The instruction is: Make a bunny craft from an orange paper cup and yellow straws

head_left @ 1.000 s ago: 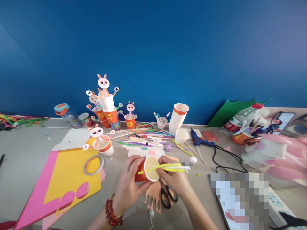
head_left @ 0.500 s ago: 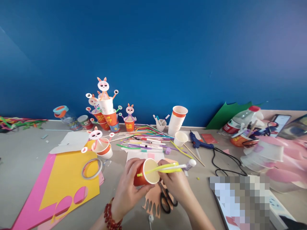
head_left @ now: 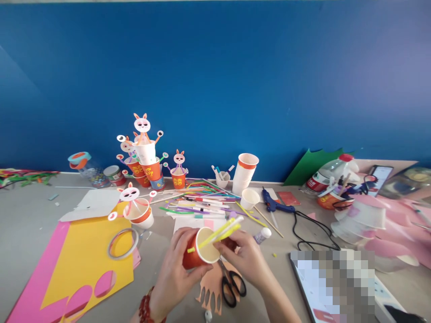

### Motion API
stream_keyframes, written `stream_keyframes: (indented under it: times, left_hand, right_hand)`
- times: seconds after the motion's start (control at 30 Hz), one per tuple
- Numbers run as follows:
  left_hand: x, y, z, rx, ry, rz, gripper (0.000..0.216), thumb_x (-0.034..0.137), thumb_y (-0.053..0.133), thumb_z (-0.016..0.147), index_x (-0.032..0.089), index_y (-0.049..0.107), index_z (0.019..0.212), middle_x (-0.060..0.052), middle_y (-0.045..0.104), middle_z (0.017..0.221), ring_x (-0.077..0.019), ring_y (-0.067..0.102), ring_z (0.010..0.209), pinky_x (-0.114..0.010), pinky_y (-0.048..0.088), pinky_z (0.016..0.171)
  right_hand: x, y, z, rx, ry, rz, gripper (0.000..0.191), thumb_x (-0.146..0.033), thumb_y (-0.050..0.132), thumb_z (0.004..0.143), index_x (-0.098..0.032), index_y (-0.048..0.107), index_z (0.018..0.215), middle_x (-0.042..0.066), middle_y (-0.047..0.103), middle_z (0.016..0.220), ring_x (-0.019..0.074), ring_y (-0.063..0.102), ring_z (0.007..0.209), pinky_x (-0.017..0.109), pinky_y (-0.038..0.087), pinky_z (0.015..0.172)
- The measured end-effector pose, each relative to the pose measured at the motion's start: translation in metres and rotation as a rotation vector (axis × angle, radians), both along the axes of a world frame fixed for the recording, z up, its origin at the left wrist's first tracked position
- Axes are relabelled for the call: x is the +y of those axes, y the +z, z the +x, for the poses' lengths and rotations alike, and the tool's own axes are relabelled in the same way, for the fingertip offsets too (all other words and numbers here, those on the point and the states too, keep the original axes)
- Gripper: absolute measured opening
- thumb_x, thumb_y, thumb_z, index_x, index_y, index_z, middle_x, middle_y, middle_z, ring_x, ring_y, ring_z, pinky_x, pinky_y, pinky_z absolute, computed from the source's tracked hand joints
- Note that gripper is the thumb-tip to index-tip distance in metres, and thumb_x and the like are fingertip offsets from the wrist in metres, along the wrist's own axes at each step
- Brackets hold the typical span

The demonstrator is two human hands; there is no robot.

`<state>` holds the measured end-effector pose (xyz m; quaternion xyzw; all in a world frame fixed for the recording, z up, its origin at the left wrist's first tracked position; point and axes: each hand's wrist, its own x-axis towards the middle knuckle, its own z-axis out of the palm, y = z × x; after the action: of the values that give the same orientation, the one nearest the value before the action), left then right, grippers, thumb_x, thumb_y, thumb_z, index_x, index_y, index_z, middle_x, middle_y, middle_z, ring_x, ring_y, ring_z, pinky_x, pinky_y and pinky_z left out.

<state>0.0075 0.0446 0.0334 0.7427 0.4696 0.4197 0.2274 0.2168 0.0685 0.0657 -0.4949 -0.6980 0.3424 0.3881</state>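
Note:
A red paper cup (head_left: 192, 259) with a white rim lies tipped in my left hand (head_left: 175, 264), its mouth turned up and to the right. Bent yellow pipe cleaners (head_left: 222, 233), with a white strip among them, cross the cup's mouth; one short yellow end pokes out over the rim on the left. The fingertips of my right hand (head_left: 244, 255) are pinched together at the rim's right side, where the yellow pipe cleaners meet them. Below the cup, black-handled scissors (head_left: 232, 287) rest on a cut peach paper piece (head_left: 209, 291).
Rabbit-faced paper cups (head_left: 139, 213) stand at the left and back. Yellow card (head_left: 90, 251) and a tape roll (head_left: 123, 244) lie left. Right are a glue stick (head_left: 262, 235), a blue glue gun (head_left: 276, 204) with its cord, and a tablet (head_left: 313, 287). Pens (head_left: 202, 202) lie centrally.
The yellow pipe cleaners have swung up and left, pointing more steeply out of the cup. My right fingers have moved slightly left and down along the rim. The view has shifted a little.

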Motion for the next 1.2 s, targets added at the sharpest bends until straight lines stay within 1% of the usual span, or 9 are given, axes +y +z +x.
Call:
stream_keyframes:
  times: [0.07, 0.2, 0.4, 0.57, 0.77, 0.83, 0.9, 1.03, 1.2]
  left_hand:
    - [0.000, 0.002, 0.000, -0.011, -0.019, -0.023, 0.063, 0.037, 0.077, 0.082, 0.029, 0.045, 0.136, -0.011, 0.056, 0.131, -0.0297, 0.057, 0.124, -0.047, 0.051, 0.103]
    - [0.001, 0.009, 0.002, -0.050, -0.039, -0.065, 0.061, 0.037, 0.077, 0.082, 0.027, 0.048, 0.134, -0.011, 0.056, 0.129, -0.0291, 0.056, 0.123, -0.046, 0.051, 0.103]
    - [0.001, 0.010, 0.002, -0.085, -0.051, -0.073, 0.059, 0.038, 0.077, 0.082, 0.026, 0.049, 0.133, -0.012, 0.057, 0.128, -0.0303, 0.057, 0.121, -0.046, 0.051, 0.102]
    - [0.000, 0.003, 0.001, -0.059, -0.043, -0.037, 0.064, 0.037, 0.078, 0.081, 0.029, 0.046, 0.136, -0.010, 0.057, 0.128, -0.0290, 0.057, 0.120, -0.045, 0.051, 0.102]
    - [0.001, 0.000, 0.001, -0.043, -0.046, -0.049, 0.065, 0.037, 0.079, 0.080, 0.030, 0.045, 0.135, -0.010, 0.055, 0.128, -0.0291, 0.058, 0.120, -0.045, 0.052, 0.101]
    - [0.001, 0.001, 0.001, -0.045, -0.047, -0.056, 0.065, 0.037, 0.079, 0.080, 0.030, 0.044, 0.134, -0.010, 0.055, 0.128, -0.0292, 0.058, 0.119, -0.045, 0.052, 0.100]
    - [0.001, 0.002, 0.001, -0.040, -0.052, -0.061, 0.065, 0.036, 0.079, 0.080, 0.030, 0.044, 0.134, -0.010, 0.054, 0.127, -0.0296, 0.057, 0.119, -0.046, 0.052, 0.100]
    - [-0.001, 0.001, 0.000, -0.033, -0.068, -0.057, 0.065, 0.035, 0.078, 0.081, 0.030, 0.043, 0.135, -0.011, 0.051, 0.129, -0.0301, 0.056, 0.121, -0.046, 0.051, 0.101]
    - [-0.001, -0.004, -0.001, -0.042, -0.095, -0.036, 0.065, 0.034, 0.078, 0.081, 0.031, 0.042, 0.135, -0.011, 0.050, 0.129, -0.0313, 0.055, 0.121, -0.048, 0.051, 0.101]
  right_hand:
    - [0.002, 0.003, 0.000, 0.009, 0.023, -0.013, 0.023, -0.030, 0.062, 0.089, -0.018, 0.062, 0.069, -0.002, 0.054, 0.060, 0.0143, 0.050, 0.058, 0.024, 0.037, 0.054]
    - [0.004, 0.007, 0.004, 0.005, 0.079, -0.074, 0.018, -0.029, 0.059, 0.092, -0.018, 0.068, 0.081, -0.001, 0.060, 0.067, 0.0141, 0.055, 0.062, 0.023, 0.039, 0.057]
    - [0.007, 0.007, 0.007, -0.089, 0.100, -0.065, 0.014, -0.025, 0.060, 0.091, -0.019, 0.068, 0.082, 0.000, 0.064, 0.069, 0.0143, 0.058, 0.062, 0.022, 0.039, 0.056]
    - [0.005, 0.013, 0.007, -0.171, 0.150, 0.066, 0.012, -0.019, 0.058, 0.091, -0.019, 0.068, 0.083, 0.003, 0.070, 0.078, 0.0157, 0.062, 0.067, 0.022, 0.040, 0.057]
    - [0.004, 0.014, 0.009, -0.330, 0.162, 0.325, 0.017, -0.011, 0.060, 0.085, -0.018, 0.066, 0.071, 0.002, 0.068, 0.066, 0.0160, 0.061, 0.059, 0.024, 0.036, 0.056]
    - [0.004, 0.013, 0.010, -0.377, 0.167, 0.412, 0.019, -0.011, 0.061, 0.085, -0.019, 0.066, 0.069, 0.003, 0.069, 0.065, 0.0168, 0.062, 0.059, 0.025, 0.036, 0.057]
    - [0.004, 0.014, 0.011, -0.436, 0.184, 0.449, 0.019, -0.013, 0.061, 0.086, -0.019, 0.068, 0.069, 0.003, 0.072, 0.068, 0.0180, 0.065, 0.063, 0.025, 0.038, 0.059]
    - [0.003, 0.021, 0.011, -0.543, 0.210, 0.380, 0.011, -0.014, 0.066, 0.084, -0.021, 0.074, 0.080, 0.004, 0.076, 0.081, 0.0211, 0.070, 0.077, 0.026, 0.043, 0.066]
    - [0.001, 0.035, 0.009, -0.595, 0.211, 0.163, 0.011, -0.010, 0.068, 0.077, -0.020, 0.072, 0.073, 0.001, 0.073, 0.074, 0.0167, 0.066, 0.066, 0.024, 0.039, 0.059]
